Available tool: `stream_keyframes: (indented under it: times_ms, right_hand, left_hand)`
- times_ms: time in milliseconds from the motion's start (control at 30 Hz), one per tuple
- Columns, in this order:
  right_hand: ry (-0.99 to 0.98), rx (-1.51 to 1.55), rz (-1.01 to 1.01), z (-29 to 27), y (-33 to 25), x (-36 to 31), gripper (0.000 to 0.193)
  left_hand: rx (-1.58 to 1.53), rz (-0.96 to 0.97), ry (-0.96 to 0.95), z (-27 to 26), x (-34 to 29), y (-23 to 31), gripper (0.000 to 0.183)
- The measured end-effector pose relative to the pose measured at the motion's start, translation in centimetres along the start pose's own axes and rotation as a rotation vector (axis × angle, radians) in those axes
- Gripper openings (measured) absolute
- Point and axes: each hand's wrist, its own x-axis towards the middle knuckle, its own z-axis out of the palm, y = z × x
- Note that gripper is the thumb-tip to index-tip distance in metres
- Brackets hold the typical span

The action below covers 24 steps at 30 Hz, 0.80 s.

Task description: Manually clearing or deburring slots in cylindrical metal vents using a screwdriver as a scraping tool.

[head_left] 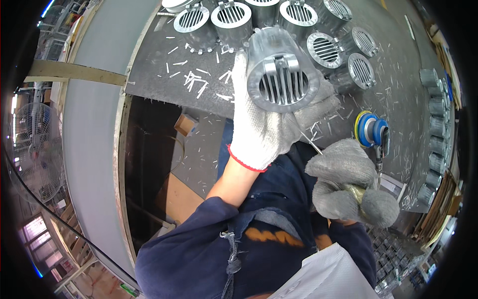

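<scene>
My left hand (259, 132), in a white knit glove with a red cuff, grips a metal cylinder (273, 44) with its flanged, slotted face turned toward me. A small hinged clip sits at the top of the slotted grille. To the right, my right hand (343, 167), in a grey worn glove, is closed around the yellowish handle (355, 192) of a thin-shafted tool, which looks like a screwdriver. Its slim metal shaft (311, 141) points up and left to the cylinder's lower rim; the tip is hidden there, so contact cannot be told.
Several similar grilled cylinders (231, 20) stand or lie on the dark worktable (149, 74), scattered with thin metal slivers (194, 82). A blue round sander (371, 128) lies right. More cylinders (437, 125) line the far right edge. A small cardboard box (185, 124) sits below the table edge.
</scene>
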Motion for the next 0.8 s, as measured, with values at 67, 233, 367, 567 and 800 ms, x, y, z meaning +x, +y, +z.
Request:
stream_keyframes:
  times_ms: [67,233,367,567,800]
  right_hand:
    - [-0.009,0.079,0.216,0.1,-1.0,-0.2,0.075]
    - [0.026,0.152,0.457,0.0,-1.9,-1.1,0.083]
    - [0.127,0.153,0.452,1.2,-2.4,-1.2,0.083]
    - [0.229,-0.146,-0.706,1.8,1.9,5.4,0.076]
    - [0.421,-0.382,-0.988,-0.8,4.4,3.3,0.069]
  left_hand:
    - [0.142,0.028,0.097,0.1,0.0,-0.1,0.092]
    - [0.078,0.018,0.114,-0.1,-0.1,-0.3,0.09]
    - [0.213,0.086,0.202,-0.8,-0.3,-0.2,0.084]
    - [0.294,0.129,0.146,-1.8,0.3,0.9,0.083]
    - [0.289,0.026,0.061,-2.1,0.3,1.1,0.105]
